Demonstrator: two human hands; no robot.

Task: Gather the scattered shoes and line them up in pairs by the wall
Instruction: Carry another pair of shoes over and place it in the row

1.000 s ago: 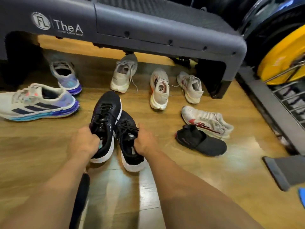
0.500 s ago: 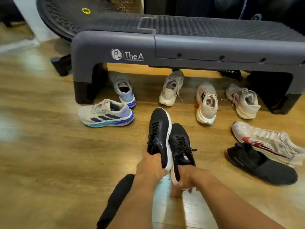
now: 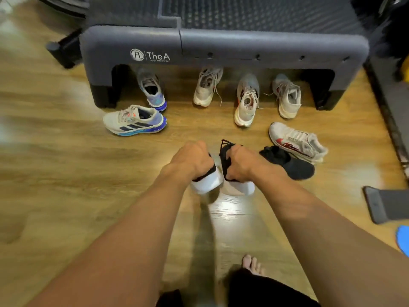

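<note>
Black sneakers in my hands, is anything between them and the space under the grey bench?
Yes. A cream sneaker lies straight ahead at the bench's front edge, a white and orange sneaker just right of it. The floor from the black sneakers in the left hand and right hand up to those looks bare.

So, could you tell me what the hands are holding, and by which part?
The left hand grips one black sneaker near its heel; the right hand grips the other black sneaker likewise.

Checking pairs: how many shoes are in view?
9. One black shoe in the left hand, its mate in the right hand; black slip-on, red-marked shoe at right; four shoes under the bench; blue-soled shoe before it. Others may hide.
</note>
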